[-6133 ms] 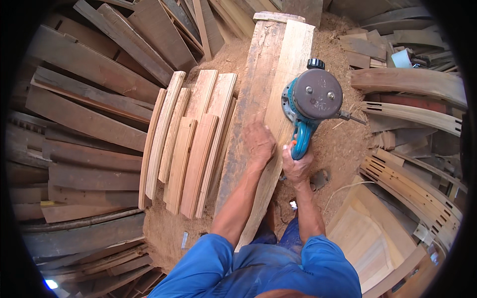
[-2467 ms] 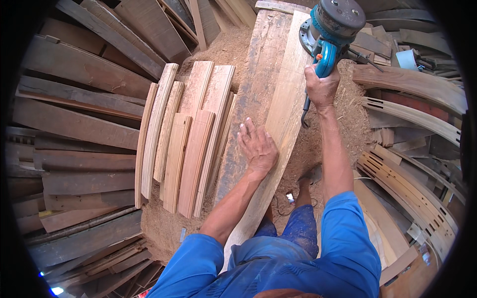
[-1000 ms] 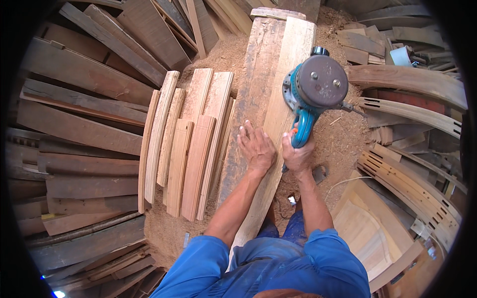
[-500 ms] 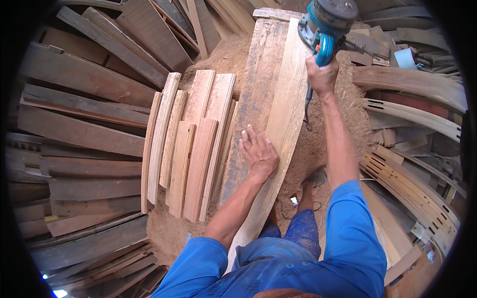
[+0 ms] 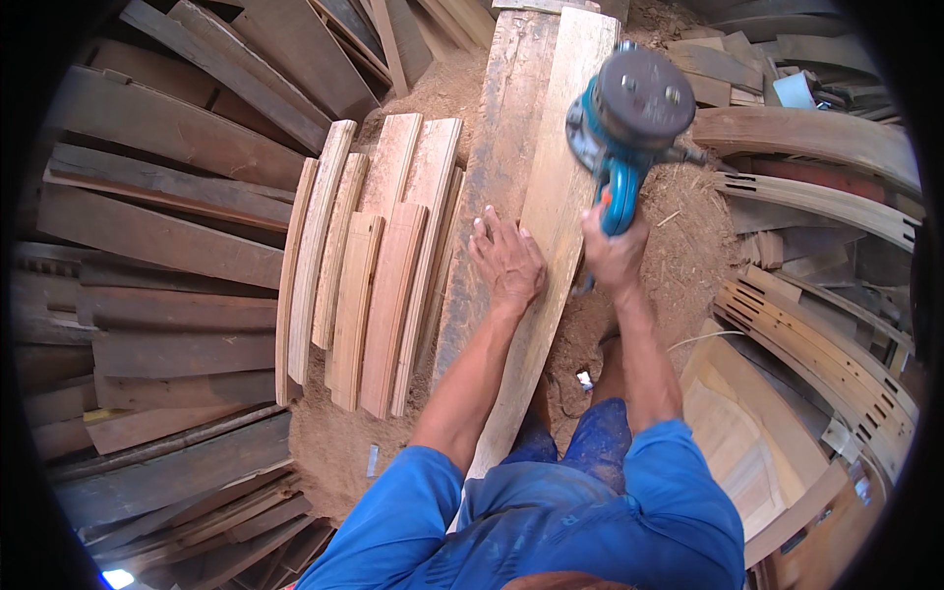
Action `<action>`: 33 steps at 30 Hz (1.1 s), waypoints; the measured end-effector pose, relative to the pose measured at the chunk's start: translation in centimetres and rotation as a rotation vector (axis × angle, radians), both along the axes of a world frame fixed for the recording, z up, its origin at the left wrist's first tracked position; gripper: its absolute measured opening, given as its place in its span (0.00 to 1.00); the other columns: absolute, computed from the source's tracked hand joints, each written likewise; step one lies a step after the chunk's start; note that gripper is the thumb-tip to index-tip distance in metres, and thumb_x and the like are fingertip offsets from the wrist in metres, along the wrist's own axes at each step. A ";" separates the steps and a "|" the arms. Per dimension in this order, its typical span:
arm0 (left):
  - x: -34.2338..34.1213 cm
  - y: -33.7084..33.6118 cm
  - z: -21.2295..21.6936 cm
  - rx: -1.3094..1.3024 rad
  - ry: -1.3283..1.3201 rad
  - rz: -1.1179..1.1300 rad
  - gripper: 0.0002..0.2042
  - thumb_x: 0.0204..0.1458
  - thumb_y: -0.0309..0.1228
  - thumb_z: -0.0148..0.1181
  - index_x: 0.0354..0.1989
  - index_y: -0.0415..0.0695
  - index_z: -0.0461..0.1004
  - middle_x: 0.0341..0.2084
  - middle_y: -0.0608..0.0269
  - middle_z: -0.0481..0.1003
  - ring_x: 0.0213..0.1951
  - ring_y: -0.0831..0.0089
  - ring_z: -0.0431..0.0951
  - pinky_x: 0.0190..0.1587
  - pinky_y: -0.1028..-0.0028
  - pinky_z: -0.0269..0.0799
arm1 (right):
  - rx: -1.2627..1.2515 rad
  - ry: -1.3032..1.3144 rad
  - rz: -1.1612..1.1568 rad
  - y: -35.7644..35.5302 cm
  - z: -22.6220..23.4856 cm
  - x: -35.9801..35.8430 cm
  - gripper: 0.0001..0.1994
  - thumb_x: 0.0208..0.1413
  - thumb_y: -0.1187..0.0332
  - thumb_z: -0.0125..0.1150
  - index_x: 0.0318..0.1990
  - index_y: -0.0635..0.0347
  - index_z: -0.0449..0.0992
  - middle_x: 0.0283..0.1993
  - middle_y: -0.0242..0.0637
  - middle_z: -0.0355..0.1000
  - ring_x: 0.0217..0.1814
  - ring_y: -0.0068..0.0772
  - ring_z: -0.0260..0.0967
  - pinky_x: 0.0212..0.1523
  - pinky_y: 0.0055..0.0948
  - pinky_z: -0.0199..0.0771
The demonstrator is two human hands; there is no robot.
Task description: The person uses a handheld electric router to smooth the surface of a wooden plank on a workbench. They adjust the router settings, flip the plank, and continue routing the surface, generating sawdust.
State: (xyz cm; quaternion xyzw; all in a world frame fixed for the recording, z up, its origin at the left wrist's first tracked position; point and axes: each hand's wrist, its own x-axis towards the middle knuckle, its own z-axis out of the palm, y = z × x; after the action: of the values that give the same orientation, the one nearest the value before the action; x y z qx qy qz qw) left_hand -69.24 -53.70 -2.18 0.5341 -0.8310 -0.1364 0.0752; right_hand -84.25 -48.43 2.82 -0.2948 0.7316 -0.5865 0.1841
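1. The right hand [image 5: 615,258] was clenched around the teal handle of the planer [image 5: 629,108], whose round body sat on the far part of the plank [image 5: 551,206], beyond the knuckles.
2. The left hand [image 5: 508,261] lay flat and unclenched on the plank, fingers spread, grasping nothing, just beside the right hand.
3. The pale plank ran lengthwise away from the person over sawdust [image 5: 688,236].
4. Curved slats [image 5: 379,265] lay stacked to its left.
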 end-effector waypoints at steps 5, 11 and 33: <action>0.9 -0.3 -0.9 0.046 0.116 0.030 0.20 0.61 0.35 0.47 0.58 0.40 0.69 0.64 0.45 0.64 0.65 0.45 0.59 0.67 0.48 0.48 | 0.077 -0.123 0.033 9.6 1.8 11.1 0.13 0.51 0.72 0.65 0.42 0.66 0.70 0.32 0.38 0.71 0.32 0.32 0.72 0.37 0.34 0.73; 1.8 -0.8 -1.6 0.137 0.368 0.059 0.23 0.62 0.38 0.44 0.64 0.44 0.66 0.55 0.56 0.74 0.65 0.46 0.59 0.67 0.49 0.48 | 0.040 -0.137 0.035 12.3 1.9 15.8 0.12 0.50 0.73 0.66 0.40 0.64 0.70 0.28 0.36 0.70 0.28 0.30 0.71 0.33 0.31 0.72; 0.5 0.0 0.9 0.142 0.216 0.043 0.26 0.64 0.45 0.39 0.58 0.38 0.72 0.65 0.47 0.65 0.67 0.37 0.54 0.70 0.42 0.41 | 0.022 -0.149 -0.048 5.1 0.7 10.6 0.16 0.53 0.75 0.63 0.48 0.65 0.68 0.36 0.32 0.68 0.36 0.21 0.67 0.44 0.27 0.70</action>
State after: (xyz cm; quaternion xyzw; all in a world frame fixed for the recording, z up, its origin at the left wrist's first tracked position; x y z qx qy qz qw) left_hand -68.73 -53.71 -1.33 0.5378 -0.7946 -0.2502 0.1292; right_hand -73.69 -43.34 3.52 -0.2304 0.7290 -0.6032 0.2272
